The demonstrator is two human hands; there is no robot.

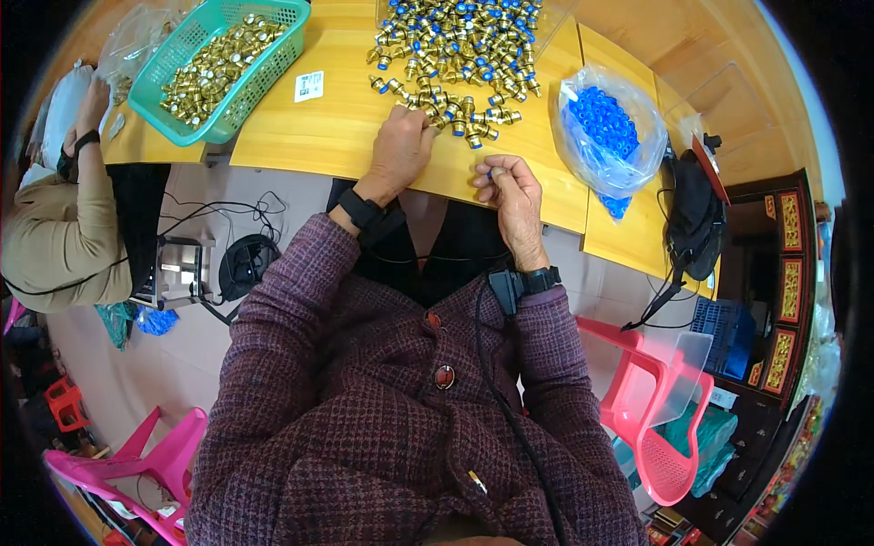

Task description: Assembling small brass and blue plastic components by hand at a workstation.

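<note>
My left hand (403, 147) reaches over the near edge of a pile of brass valve cartridges (460, 55), many with blue ends. Its fingers are curled together against the nearest pieces, and what they hold is hidden. My right hand (517, 193) is just above the table's front edge, thumb and fingers pinched on a small blue plastic piece (490, 174), mostly covered by the fingertips. Between the two hands and the pile, several loose cartridges (473, 130) lie scattered. On the right, a clear plastic bag (645, 168) holds many small blue pieces (603, 123).
A green basket (238, 107) of brass parts stands at the far left beside a white label (309, 86). Another person's arm (89, 173) works there. A black bag (696, 214) hangs at the right. Pink chairs (660, 446) and cables (264, 207) are below the yellow table (300, 146).
</note>
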